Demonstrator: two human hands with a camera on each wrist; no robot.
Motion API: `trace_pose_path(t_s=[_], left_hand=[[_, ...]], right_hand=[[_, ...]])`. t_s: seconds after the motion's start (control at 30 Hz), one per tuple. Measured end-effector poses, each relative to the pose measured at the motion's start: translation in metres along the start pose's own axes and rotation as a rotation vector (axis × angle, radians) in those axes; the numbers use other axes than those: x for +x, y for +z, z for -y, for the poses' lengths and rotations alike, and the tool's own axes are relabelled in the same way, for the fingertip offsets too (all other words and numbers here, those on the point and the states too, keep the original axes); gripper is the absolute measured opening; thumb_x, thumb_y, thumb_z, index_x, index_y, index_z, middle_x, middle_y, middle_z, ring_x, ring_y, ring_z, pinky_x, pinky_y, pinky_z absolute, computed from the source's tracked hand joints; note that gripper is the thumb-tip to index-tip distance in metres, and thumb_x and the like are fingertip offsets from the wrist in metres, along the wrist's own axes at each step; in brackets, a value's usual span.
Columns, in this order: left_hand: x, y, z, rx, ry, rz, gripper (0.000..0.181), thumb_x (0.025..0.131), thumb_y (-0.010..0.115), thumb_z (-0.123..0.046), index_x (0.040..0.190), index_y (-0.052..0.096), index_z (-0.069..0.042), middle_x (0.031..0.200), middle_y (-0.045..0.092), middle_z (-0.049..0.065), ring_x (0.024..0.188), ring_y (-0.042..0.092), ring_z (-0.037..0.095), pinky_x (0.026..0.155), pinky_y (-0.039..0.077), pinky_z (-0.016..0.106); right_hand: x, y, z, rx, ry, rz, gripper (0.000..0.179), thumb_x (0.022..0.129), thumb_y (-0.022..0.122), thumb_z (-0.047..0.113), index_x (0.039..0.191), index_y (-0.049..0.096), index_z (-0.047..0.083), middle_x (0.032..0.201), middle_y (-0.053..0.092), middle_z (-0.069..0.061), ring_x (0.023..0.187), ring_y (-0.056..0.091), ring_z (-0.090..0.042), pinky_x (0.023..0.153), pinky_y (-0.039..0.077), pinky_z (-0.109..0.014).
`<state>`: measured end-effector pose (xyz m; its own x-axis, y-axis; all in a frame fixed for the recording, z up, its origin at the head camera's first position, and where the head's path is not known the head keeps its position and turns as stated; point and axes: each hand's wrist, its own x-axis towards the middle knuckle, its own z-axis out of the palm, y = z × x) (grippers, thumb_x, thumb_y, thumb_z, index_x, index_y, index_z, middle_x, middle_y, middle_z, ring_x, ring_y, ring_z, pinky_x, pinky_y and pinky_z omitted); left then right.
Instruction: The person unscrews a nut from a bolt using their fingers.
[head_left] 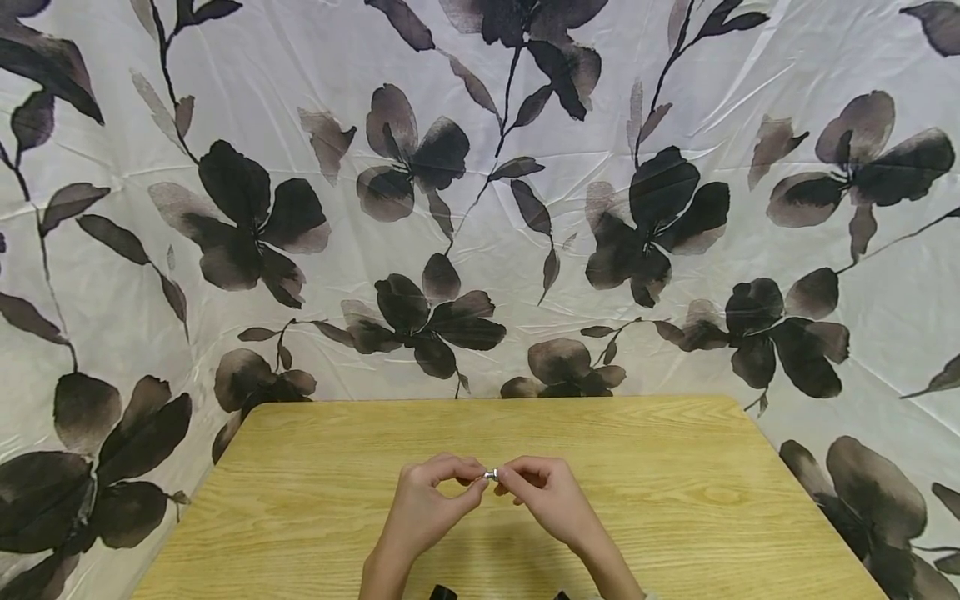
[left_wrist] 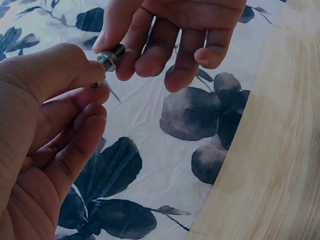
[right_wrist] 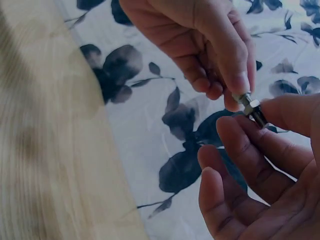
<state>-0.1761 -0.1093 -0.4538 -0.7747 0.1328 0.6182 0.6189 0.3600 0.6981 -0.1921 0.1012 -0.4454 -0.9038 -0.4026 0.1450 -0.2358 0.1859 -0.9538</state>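
Observation:
Over the wooden table, both hands meet at a small metal bolt [head_left: 491, 475] with a nut on its shank. Its near end is pinched between the thumb and index finger of my left hand [head_left: 437, 502]. My right hand [head_left: 551, 498] has thumb and index finger about the dark threaded end of the bolt [left_wrist: 119, 50]. The silvery hex nut [right_wrist: 251, 107] shows between the two sets of fingertips. In the right wrist view, the right hand's other fingers [right_wrist: 235, 145] spread loosely below. The left fingertips hide the bolt's other end.
The light wooden table [head_left: 675, 483] spreads under the hands, with rounded far corners. A white cloth [head_left: 555, 275] with dark flowers hangs behind it and at both sides. Two small black objects show at the bottom edge, one of them a dark block [head_left: 443, 592].

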Motion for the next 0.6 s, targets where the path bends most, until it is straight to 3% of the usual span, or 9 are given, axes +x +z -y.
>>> trace_pose_path(t_s=[0.2,0.47,0.6], left_hand=[[-0.0007,0.0010,0.0003,0.005,0.001,0.004,0.019,0.081,0.085,-0.001,0.086,0.081,-0.020,0.088,0.079,-0.004,0.085,0.075,0.010,0.075,0.061,0.030],[-0.0002,0.0003,-0.0003,0.022,-0.042,0.012,0.022,0.082,0.085,-0.002,0.086,0.081,-0.023,0.087,0.077,-0.012,0.085,0.075,0.010,0.077,0.061,0.029],[-0.0003,0.0001,0.0011,0.021,-0.035,0.004,0.023,0.081,0.085,-0.001,0.085,0.081,-0.023,0.087,0.078,-0.011,0.084,0.074,0.010,0.076,0.061,0.029]], right_hand=[[-0.0006,0.0005,-0.0023,0.009,-0.058,-0.001,0.023,0.101,0.068,0.023,0.114,0.075,0.006,0.106,0.076,-0.015,0.094,0.072,-0.016,0.079,0.058,-0.029],[-0.0007,0.0016,-0.0039,0.051,-0.176,-0.009,0.019,0.099,0.069,0.012,0.117,0.073,0.005,0.116,0.073,-0.018,0.103,0.070,-0.011,0.083,0.060,-0.029],[-0.0012,0.0014,-0.0020,0.083,-0.208,-0.023,0.024,0.100,0.068,0.011,0.122,0.070,0.003,0.123,0.069,-0.022,0.112,0.068,-0.021,0.088,0.059,-0.030]])
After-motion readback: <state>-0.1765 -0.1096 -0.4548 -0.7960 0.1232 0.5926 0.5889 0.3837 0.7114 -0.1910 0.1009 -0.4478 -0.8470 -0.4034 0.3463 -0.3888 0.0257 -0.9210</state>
